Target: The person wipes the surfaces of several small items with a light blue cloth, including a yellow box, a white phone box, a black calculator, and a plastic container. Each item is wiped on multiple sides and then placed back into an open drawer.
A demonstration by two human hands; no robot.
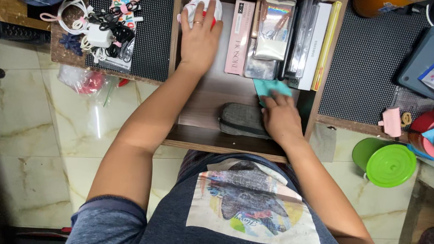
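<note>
- The white bundle (203, 4) at the drawer's (215, 91) far left corner looks soft and light, perhaps cloth or a bag; it would likely squash, so a grip over its top suits.
- The left hand (200, 38) lies flat on it, fingers spread, pressing rather than clenching.
- The teal cloth (270, 87) is thin and limp; the right hand (281, 116) pins its near edge, just beside the grey pouch (242, 121).

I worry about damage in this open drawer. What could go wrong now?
1. The right hand presses a teal cloth near upright boxes; a push may topple them.
2. The left hand rests on a white bundle at the back corner; it may slip.
</note>
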